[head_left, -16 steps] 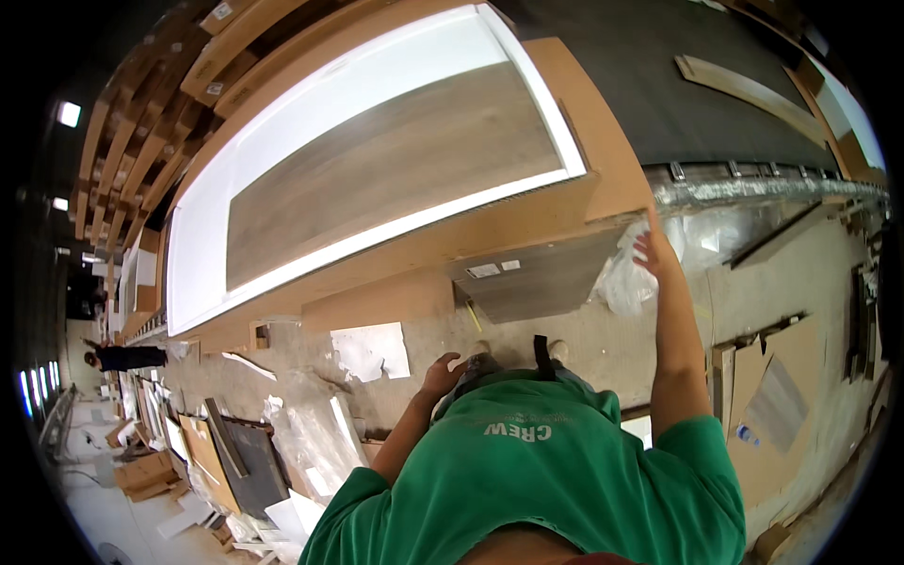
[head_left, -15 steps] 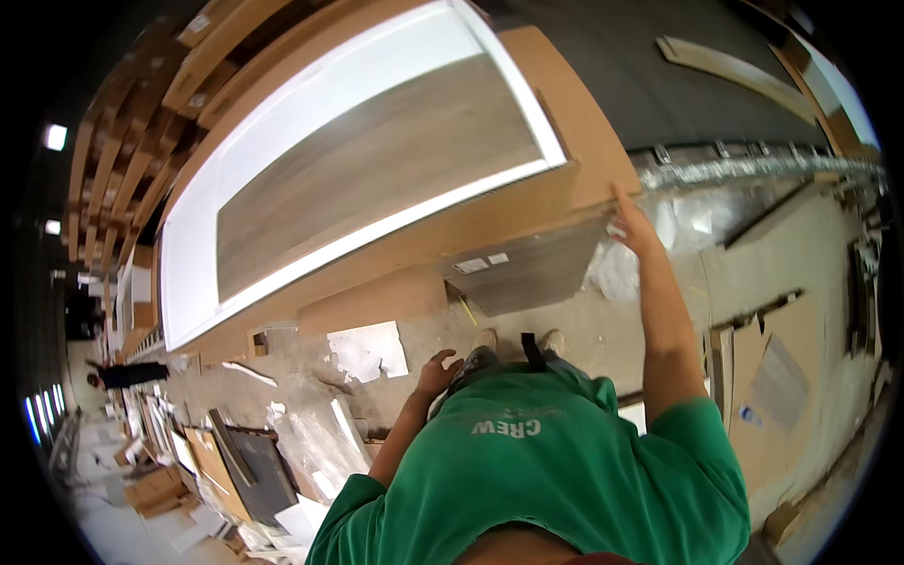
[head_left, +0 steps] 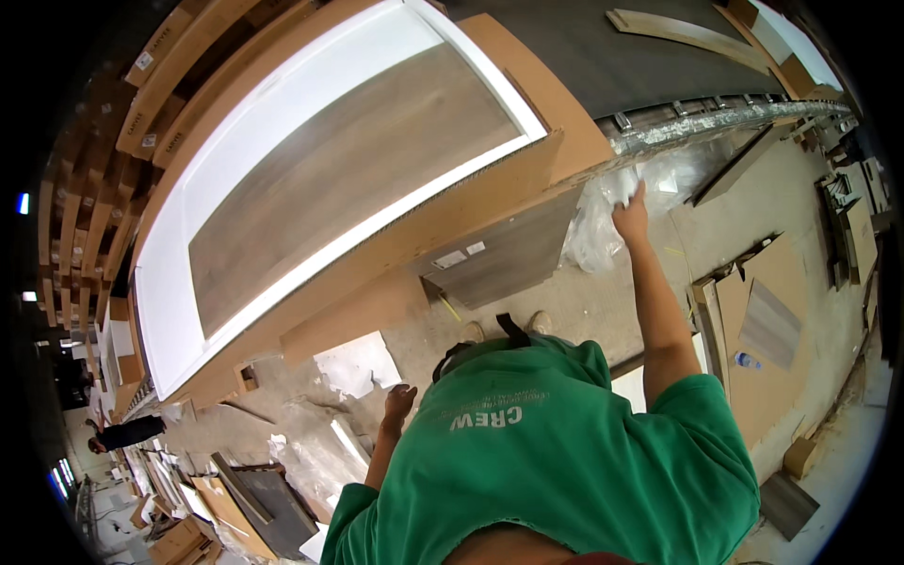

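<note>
An open cardboard carton stands on the conveyor in front of me. White foam lines it around a grey-brown wood-grain panel. My right hand is stretched forward past the carton's near right corner, in front of crumpled clear plastic wrap. Its index finger is extended and it holds nothing I can see; whether it touches the plastic I cannot tell. My left hand hangs low beside my body, loosely bent and holding nothing visible. Below the carton leans a grey-brown board with white labels.
Stacked long cartons rise at the far left. The dark conveyor belt carries a wood strip. White sheet scrap, plastic and boards litter the floor. Flattened cardboard lies at right. Another person is far left.
My right hand has come away from the carton's corner, finger still extended. My left hand has shifted slightly left and down. The view has turned, shifting the carton leftward.
</note>
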{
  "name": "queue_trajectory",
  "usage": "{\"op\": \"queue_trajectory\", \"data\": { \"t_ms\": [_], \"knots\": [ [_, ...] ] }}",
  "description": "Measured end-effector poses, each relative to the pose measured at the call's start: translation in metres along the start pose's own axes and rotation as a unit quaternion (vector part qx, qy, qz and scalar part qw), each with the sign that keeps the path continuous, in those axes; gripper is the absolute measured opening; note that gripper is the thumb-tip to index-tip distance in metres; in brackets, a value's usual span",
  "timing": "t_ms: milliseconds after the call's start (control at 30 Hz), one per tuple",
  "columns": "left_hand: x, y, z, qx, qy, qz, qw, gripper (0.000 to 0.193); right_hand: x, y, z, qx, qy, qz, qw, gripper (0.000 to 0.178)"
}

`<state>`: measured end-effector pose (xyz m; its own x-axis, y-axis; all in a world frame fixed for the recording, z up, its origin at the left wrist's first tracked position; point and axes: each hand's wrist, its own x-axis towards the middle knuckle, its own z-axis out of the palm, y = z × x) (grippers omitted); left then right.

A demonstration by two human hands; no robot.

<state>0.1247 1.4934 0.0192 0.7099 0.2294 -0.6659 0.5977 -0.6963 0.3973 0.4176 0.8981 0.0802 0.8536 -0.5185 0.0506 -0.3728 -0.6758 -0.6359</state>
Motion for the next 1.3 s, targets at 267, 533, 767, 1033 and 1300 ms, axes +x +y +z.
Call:
{"op": "queue_trajectory", "data": {
  "t_ms": [267, 533, 767, 1033, 1300],
  "knots": [
    [0.028, 0.032, -0.030, 0.065, -0.012, 0.118, 0.991, 0.045, 0.024, -0.104, -0.026, -0.400, -0.161, -0.092, 0.898, 0.083],
    [0.033, 0.071, -0.037, -0.041, 0.022, 0.105, 0.993, 0.039, -0.047, 0.062, -0.028, -0.289, -0.083, -0.165, 0.939, 0.025],
    [0.074, 0.038, -0.034, 0.061, 0.048, 0.129, 0.989, 0.035, -0.338, 0.141, -0.029, -0.290, -0.396, 0.114, 0.864, 0.024],
    [0.119, 0.166, -0.045, -0.304, 0.131, 0.184, 0.925, 0.054, -0.359, 0.172, -0.062, -0.099, -0.293, 0.323, 0.895, 0.038],
    [0.109, 0.232, -0.044, -0.406, 0.107, 0.114, 0.900, 0.042, -0.385, 0.079, -0.066, -0.029, -0.132, 0.175, 0.975, 0.038]
  ]
}}
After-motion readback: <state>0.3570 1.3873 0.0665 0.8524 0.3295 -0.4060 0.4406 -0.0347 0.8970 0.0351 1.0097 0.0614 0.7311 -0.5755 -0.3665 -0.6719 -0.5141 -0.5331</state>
